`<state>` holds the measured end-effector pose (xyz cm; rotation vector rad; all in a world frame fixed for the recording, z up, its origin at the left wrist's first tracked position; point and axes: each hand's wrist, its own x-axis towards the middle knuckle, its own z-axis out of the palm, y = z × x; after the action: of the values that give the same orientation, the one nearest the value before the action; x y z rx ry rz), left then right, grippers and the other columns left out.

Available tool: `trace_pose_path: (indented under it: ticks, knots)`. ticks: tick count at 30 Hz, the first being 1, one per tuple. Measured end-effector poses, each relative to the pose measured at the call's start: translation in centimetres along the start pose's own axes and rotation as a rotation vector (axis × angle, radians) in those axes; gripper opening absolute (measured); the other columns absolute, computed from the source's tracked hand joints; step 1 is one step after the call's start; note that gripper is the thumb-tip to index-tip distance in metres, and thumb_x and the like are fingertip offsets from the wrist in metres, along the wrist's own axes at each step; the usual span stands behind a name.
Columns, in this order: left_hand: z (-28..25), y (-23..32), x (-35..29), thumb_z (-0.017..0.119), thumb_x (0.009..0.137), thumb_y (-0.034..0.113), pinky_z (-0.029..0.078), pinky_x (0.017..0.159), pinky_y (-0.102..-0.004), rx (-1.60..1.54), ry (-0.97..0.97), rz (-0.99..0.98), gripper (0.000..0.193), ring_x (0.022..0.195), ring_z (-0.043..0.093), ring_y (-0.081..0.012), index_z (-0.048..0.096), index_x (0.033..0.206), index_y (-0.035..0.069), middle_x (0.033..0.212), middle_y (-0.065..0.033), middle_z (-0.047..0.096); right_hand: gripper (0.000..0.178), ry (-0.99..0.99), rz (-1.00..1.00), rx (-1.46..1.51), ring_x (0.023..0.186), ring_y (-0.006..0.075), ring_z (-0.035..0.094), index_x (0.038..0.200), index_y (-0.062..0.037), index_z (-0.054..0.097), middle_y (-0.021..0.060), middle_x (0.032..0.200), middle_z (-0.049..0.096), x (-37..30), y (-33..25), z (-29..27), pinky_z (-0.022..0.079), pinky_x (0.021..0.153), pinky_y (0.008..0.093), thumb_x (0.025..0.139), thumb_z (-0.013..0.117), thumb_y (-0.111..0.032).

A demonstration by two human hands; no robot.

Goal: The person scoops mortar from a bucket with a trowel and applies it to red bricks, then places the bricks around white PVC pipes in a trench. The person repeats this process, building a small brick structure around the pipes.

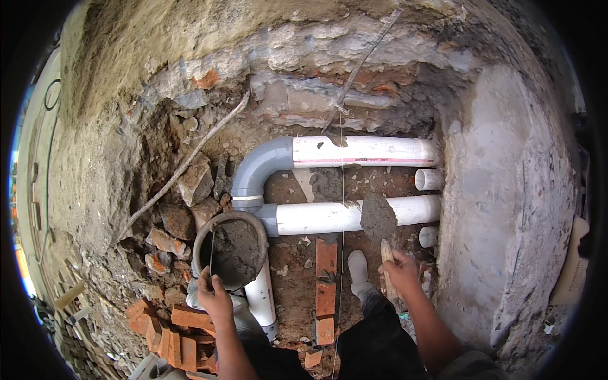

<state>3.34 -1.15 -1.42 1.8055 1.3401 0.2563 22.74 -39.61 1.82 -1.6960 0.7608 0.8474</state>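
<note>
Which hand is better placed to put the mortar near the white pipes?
Probably the right hand: it holds the trowel, loaded with mortar, over the lower white pipe. The left hand grips the mortar bucket.

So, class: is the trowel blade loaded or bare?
Loaded. A grey heap of mortar covers the trowel blade, held by the right hand over the lower white pipe.

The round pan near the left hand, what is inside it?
Inside the round pan lies grey wet mortar, filling most of it. The left hand grips its near rim. The pan's bottom is covered by the mortar, and the ground beneath cannot be seen.
</note>
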Motion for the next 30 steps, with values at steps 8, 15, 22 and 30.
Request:
trace_pose_path:
  ticks: [8, 15, 22, 30]
  knots:
    - [0.3, -0.3, -0.4, 0.060, 0.095, 0.006, 0.047, 0.098, -0.0354, -0.017, -0.042, 0.022, 0.036, 0.111, 0.062, -0.0265, 0.058, 0.126, -0.011, 0.120, -0.0214, 0.065, 0.045, 0.017, -0.172, -0.094, 0.072, 0.0259, 0.067, 0.124, -0.0019, 0.063, 0.0149, 0.086, 0.067, 13.6, -0.4, 7.9, 0.054, 0.063, 0.0393, 0.082, 0.073, -0.014]
    - [-0.1, 1.5, -1.2, 0.061, 0.095, 0.007, 0.049, 0.087, -0.0284, -0.056, -0.040, 0.022, 0.036, 0.095, 0.060, -0.0154, 0.058, 0.127, -0.010, 0.109, -0.0114, 0.065, 0.061, 0.130, -0.666, -0.976, 0.104, 0.0437, 0.064, 0.138, -0.0044, 0.052, 0.0259, 0.111, 0.063, 12.9, 0.8, 4.8, 0.052, 0.092, 0.0486, 0.080, 0.069, -0.012]
    - [-0.3, 1.4, -1.1, 0.066, 0.093, 0.010, 0.052, 0.083, -0.0282, -0.069, 0.017, -0.097, 0.041, 0.092, 0.063, -0.0145, 0.058, 0.131, -0.005, 0.104, -0.0102, 0.065, 0.062, -0.003, -0.654, -1.066, 0.105, 0.0446, 0.063, 0.137, -0.0069, 0.056, 0.0277, 0.108, 0.066, 11.7, 2.6, 2.7, 0.051, 0.092, 0.0474, 0.076, 0.068, -0.009]
    - [-1.8, 1.9, -1.4, 0.066, 0.088, 0.014, 0.042, 0.106, -0.0439, 0.028, 0.103, 0.051, 0.052, 0.120, 0.054, -0.0436, 0.051, 0.135, -0.003, 0.127, -0.0276, 0.056, 0.062, -0.156, -0.540, -0.398, 0.114, 0.0299, 0.060, 0.143, 0.0073, 0.041, 0.0219, 0.131, 0.056, -3.4, 8.0, -2.6, 0.049, 0.094, 0.0372, 0.083, 0.056, 0.002]
